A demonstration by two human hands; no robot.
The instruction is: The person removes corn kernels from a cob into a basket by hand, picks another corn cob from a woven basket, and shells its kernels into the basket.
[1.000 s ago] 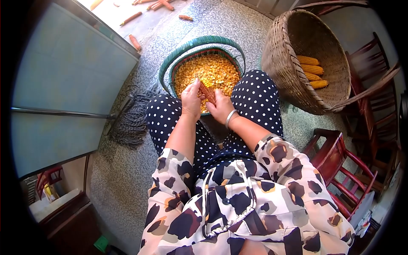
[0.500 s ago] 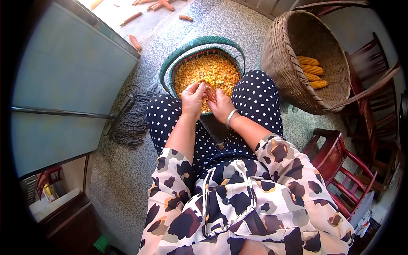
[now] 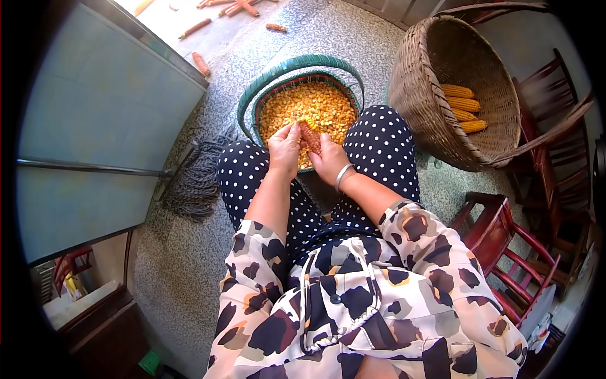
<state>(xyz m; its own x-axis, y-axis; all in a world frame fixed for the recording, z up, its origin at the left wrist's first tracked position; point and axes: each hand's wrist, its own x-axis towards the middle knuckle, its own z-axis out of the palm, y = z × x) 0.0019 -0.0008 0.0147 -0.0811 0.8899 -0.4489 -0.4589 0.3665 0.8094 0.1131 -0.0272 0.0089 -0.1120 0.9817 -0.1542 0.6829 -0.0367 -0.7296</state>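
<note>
Between my knees, a mostly stripped reddish corn cob [image 3: 309, 137] is held over a green basket [image 3: 254, 114] full of loose yellow kernels [image 3: 307, 100]. A few yellow kernels still cling to the cob's far end. My right hand [image 3: 330, 160], with a silver bangle at its wrist, is wrapped round the near part of the cob. At the cob's far left side, my left hand [image 3: 284, 149] is closed, thumb and fingers pinching it. The fingertips partly cover the cob.
On the right, a large tilted wicker basket [image 3: 410, 82] holds several yellow corn cobs [image 3: 464, 101]. Wooden chairs [image 3: 495, 237] stand below it. A grey mop head [image 3: 196, 174] lies left of my knee beside a pale door panel [image 3: 101, 126]. Bare cobs [image 3: 195, 28] are scattered at the upper left.
The cob has turned slightly in my hands. More of its bare reddish surface shows, and fewer yellow kernels are visible at its far end. My hands have barely moved.
</note>
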